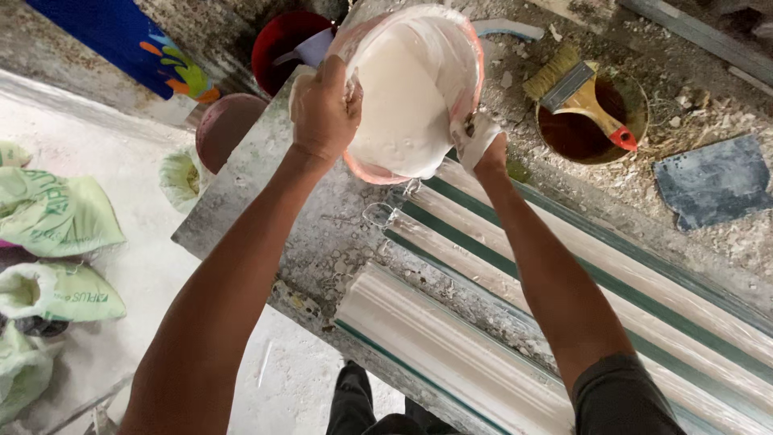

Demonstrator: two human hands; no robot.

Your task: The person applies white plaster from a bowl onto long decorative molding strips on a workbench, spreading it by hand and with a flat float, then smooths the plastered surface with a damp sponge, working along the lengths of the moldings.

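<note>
Arms outstretched, left hand [324,109] and right hand [481,143] grasp the tilted plaster bowl [411,89].

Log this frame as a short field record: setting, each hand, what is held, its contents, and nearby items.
setting: dusty workbench with long white moulding strips
left hand: left hand grips the rim of a tilted bowl
right hand: right hand, smeared white, holds the bowl's lower edge
contents: thick white plaster mix
nearby: brush lying across a round tub of brown liquid; red bucket; green sacks on the floor
</note>
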